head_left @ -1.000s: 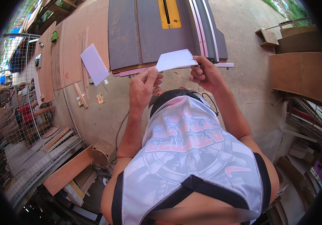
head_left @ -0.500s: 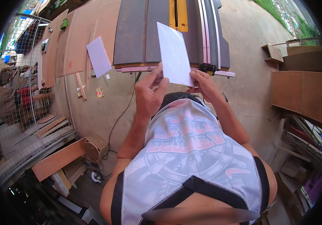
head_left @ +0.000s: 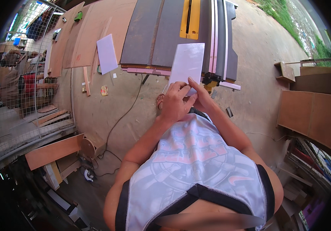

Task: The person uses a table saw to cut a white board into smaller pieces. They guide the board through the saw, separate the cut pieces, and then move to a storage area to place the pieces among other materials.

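Note:
A thin white rectangular panel (head_left: 188,61) is held in front of my waist, over the near edge of the table saw (head_left: 142,38). At the panel's near end, my left hand (head_left: 176,102) is closed with its fingers bent over the surface. Close beside it, my right hand (head_left: 202,98) grips the near right corner, its palm side partly hidden. The two hands nearly touch. Beyond the panel, the saw's yellow insert plate (head_left: 194,30) surrounds a dark slot.
A second white panel (head_left: 107,54) lies on the wooden boards (head_left: 84,42) left of the saw. A cable (head_left: 129,114) runs across the floor. Wire mesh (head_left: 36,96) stands at far left, with a person behind it. Brown wooden cabinets (head_left: 308,113) are at right.
The panel has turned, and its near end has come lower. My left hand has moved right along the near end, close to my right hand. The whole view has shifted slightly.

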`<state>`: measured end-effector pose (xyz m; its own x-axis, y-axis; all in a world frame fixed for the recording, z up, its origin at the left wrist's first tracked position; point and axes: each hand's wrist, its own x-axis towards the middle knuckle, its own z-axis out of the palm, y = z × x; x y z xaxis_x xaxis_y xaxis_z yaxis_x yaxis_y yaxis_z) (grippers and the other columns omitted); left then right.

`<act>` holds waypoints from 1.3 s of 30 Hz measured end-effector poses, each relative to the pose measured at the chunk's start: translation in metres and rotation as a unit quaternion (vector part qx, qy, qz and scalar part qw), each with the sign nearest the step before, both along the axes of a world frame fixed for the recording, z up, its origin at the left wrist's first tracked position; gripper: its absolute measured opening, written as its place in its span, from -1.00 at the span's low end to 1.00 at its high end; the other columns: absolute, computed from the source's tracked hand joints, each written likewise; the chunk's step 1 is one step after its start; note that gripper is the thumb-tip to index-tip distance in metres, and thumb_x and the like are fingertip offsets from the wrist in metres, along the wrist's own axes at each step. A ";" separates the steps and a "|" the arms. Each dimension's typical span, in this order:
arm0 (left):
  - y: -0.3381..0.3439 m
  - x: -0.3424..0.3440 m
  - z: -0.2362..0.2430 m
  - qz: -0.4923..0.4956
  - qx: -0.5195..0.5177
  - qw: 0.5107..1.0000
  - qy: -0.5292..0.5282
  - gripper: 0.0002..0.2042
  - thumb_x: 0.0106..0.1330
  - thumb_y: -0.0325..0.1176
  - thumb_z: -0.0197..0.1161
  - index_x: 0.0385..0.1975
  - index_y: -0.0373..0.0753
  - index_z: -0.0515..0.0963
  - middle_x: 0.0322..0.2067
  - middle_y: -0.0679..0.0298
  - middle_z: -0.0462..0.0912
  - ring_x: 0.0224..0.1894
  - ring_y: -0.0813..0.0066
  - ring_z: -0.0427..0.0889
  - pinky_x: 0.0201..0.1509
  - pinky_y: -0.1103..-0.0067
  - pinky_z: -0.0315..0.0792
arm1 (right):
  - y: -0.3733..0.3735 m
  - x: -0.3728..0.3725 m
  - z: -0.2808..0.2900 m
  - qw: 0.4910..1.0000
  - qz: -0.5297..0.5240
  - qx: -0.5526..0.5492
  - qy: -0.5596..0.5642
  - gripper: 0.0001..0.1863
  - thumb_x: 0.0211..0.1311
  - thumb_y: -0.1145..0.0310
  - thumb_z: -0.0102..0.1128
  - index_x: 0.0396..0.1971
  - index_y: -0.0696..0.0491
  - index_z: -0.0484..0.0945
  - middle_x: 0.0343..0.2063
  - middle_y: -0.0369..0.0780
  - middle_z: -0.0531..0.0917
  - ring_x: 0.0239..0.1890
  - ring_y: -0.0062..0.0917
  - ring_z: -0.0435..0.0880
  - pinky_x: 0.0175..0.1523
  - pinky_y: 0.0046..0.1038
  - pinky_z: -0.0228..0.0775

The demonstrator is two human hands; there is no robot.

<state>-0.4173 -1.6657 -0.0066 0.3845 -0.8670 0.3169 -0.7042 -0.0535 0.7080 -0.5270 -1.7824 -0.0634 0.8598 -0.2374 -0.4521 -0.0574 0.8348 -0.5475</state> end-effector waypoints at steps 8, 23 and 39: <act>0.010 0.027 -0.104 0.168 0.137 0.962 0.167 -0.51 0.38 -0.30 0.30 0.31 -0.22 0.49 -0.18 0.06 0.69 -0.23 0.26 0.70 -0.06 0.38 0.57 | -0.025 0.006 -0.065 0.983 -0.088 -0.091 0.129 -0.46 0.46 -0.05 0.19 0.12 0.12 0.45 -0.06 -0.14 0.65 -0.03 -0.36 0.73 0.07 -0.21 0.70; -0.036 0.056 -0.143 0.130 0.130 0.973 0.139 -0.47 0.38 -0.35 0.28 0.37 -0.14 0.44 -0.37 0.06 0.73 -0.37 0.30 0.72 -0.15 0.42 0.55 | -0.039 0.000 0.017 0.618 0.213 -0.664 0.364 -0.55 0.27 0.12 0.36 -0.18 0.29 0.66 -0.32 0.12 0.74 -0.22 0.02 0.76 -0.08 -0.09 0.61; -0.040 0.085 -0.140 0.031 0.088 0.990 -0.102 -0.56 0.22 -0.26 0.43 0.15 0.01 0.67 -0.15 0.33 0.54 -0.03 0.23 0.39 0.16 0.30 0.29 | -0.069 0.057 0.011 0.397 0.326 -0.809 0.286 -0.33 0.06 0.12 0.52 0.07 0.26 0.55 0.04 -0.05 0.65 0.28 -0.22 0.48 0.41 0.00 0.15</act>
<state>-0.3322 -1.7054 -0.1468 0.3832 -0.8920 0.2399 -0.8226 -0.2115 0.5278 -0.4698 -1.8510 -0.0525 0.8433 -0.4270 -0.3265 -0.4743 -0.8768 -0.0784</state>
